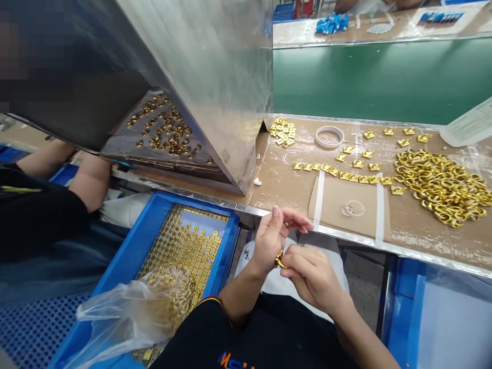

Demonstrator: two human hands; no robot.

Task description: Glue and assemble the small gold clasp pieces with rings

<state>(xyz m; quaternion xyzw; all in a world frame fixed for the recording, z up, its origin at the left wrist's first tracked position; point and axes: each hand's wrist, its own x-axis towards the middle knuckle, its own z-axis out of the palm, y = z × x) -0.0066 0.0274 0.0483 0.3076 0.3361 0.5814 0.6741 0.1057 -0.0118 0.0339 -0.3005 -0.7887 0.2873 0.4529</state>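
In front of my lap, my right hand [313,274] pinches a shiny gold ring-shaped metal piece [282,260] between thumb and fingers. The piece is against the heel of my left hand [271,238], partly hidden by the fingers. My left hand is open, its thumb raised and its fingers stretched toward the right. On the bench ahead, several small gold clasp pieces [359,178] form a line, with more scattered behind them. To their right lies a large heap of gold ring-shaped clasps [442,187].
A blue crate [154,205] at left holds gold pieces in rows and a plastic bag [165,297] of them. A metal hood [215,77] rises beside it. On the bench are a tape roll [329,137] and taped cardboard [346,197]. A co-worker's arms [90,179] are at left.
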